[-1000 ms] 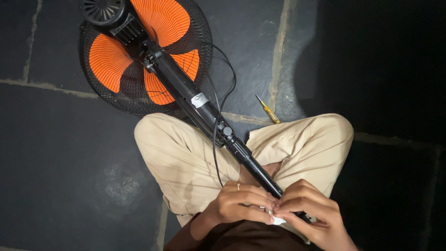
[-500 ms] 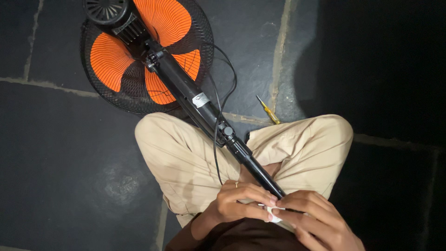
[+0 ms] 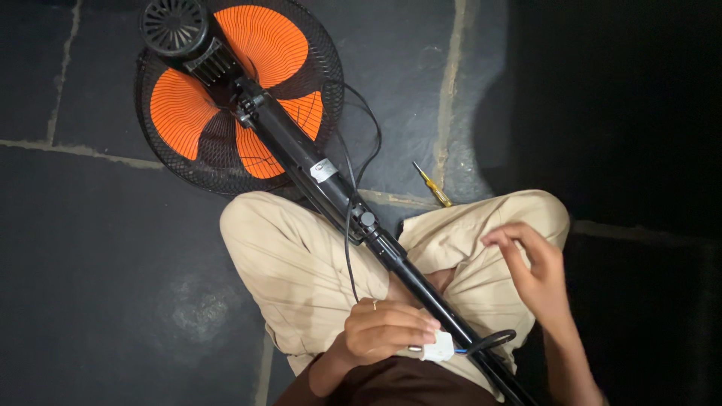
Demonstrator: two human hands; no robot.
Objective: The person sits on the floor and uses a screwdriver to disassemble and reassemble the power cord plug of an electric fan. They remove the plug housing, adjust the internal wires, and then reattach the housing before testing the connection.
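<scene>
A black pedestal fan with orange blades [image 3: 239, 98] lies face down on the dark stone floor, its black pole [image 3: 391, 256] running across my lap. My left hand [image 3: 383, 331] is closed on a small white plug-like block [image 3: 438, 347] beside the pole, with thin wires and a black cable [image 3: 489, 342] coming out of it. My right hand [image 3: 530, 267] hovers over my right knee, fingers loosely spread, holding nothing. My legs in beige trousers [image 3: 293, 278] are crossed under the pole.
A yellow-handled screwdriver [image 3: 432, 186] lies on the floor just beyond my right knee. The fan's black cord [image 3: 353, 188] loops over the grille and down along the pole. Dark floor slabs with pale joints [image 3: 75, 146] surround me.
My right hand has let go of the white block and pole and lifted up to the right over my knee. My left hand still holds the block.
</scene>
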